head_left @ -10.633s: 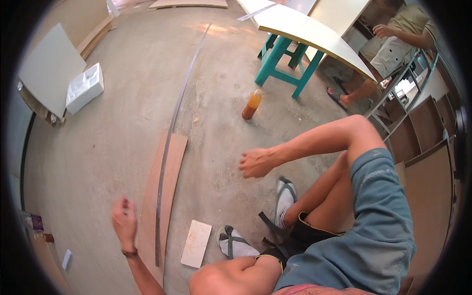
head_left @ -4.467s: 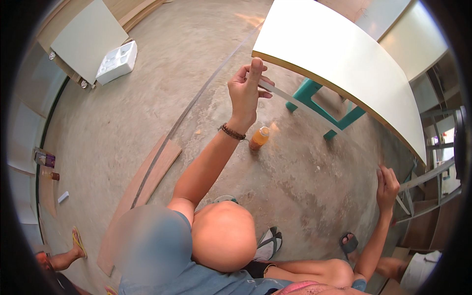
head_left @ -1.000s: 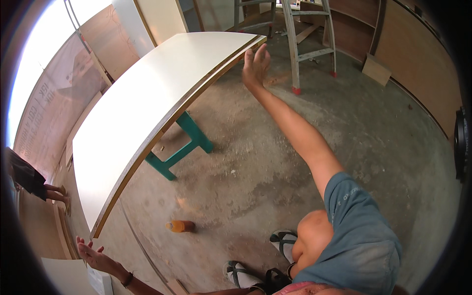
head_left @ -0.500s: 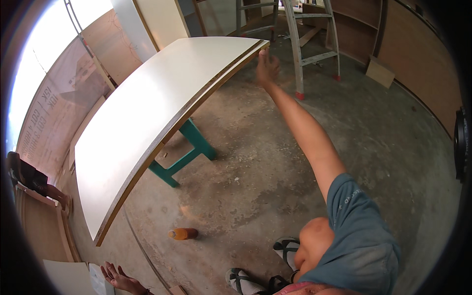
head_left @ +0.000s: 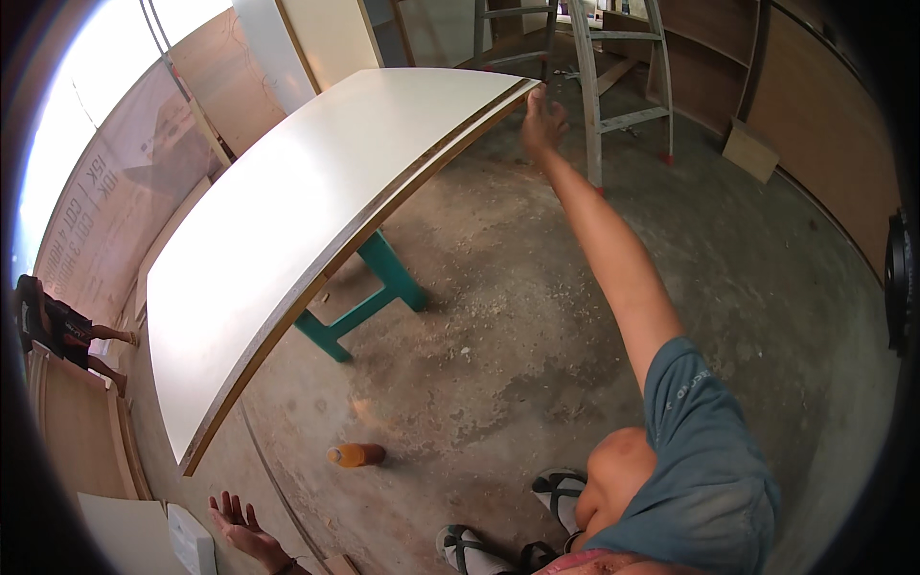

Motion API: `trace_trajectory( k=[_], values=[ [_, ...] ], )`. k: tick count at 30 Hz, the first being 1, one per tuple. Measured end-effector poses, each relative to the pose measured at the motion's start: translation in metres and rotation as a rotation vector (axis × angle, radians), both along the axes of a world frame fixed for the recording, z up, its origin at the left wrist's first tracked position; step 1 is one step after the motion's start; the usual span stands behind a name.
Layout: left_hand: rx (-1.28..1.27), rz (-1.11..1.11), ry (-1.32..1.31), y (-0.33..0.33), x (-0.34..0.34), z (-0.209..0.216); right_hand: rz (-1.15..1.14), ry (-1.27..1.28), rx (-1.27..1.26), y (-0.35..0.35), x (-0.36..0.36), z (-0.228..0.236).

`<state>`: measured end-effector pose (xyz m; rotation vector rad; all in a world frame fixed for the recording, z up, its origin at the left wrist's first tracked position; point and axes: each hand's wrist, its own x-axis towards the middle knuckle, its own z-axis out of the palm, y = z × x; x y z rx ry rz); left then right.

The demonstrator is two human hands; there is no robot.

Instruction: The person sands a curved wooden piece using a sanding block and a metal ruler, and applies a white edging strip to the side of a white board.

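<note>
A large white panel (head_left: 287,211) with a brown, rough long edge rests on a green plastic stool (head_left: 369,307), whose legs show below it. My right hand (head_left: 544,125) is at the far right corner of the panel, arm stretched out, fingers closed on the edge there. What the fingertips do under the corner is hidden. Off the near end of the panel, my left hand (head_left: 244,532) is held low with fingers spread and palm turned up, touching nothing.
A bottle of orange-brown liquid (head_left: 356,455) stands on the concrete floor. Beyond my right hand is a metal stepladder (head_left: 632,117), with wooden cabinets (head_left: 824,125) at the right. Another person (head_left: 67,331) is at the far left. White pieces (head_left: 192,541) lie beside my left hand.
My right hand has shifted slightly right in view together with the panel's far corner. My left hand has moved a little right and up. The other person's legs have changed position.
</note>
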<state>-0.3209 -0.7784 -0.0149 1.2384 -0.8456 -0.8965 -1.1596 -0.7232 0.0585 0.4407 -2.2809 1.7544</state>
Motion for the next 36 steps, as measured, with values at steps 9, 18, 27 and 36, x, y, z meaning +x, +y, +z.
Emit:
trace_trajectory(
  k=[9,18,27,36],
  values=[
    [0.043,-0.056,-0.019,-0.002,-0.005,-0.013,-0.133,0.128,0.012,-0.004,-0.024,-0.017],
    [-0.043,-0.077,-0.126,-0.002,0.013,-0.028,-0.120,0.088,-0.081,-0.010,-0.008,-0.029],
    [-0.009,-0.062,0.051,0.002,-0.019,-0.025,0.358,-0.068,0.193,0.048,0.055,-0.130],
    [-0.263,-0.198,-0.150,-0.002,-0.020,-0.058,1.027,-0.027,0.565,0.085,0.201,-0.156]
  ],
)
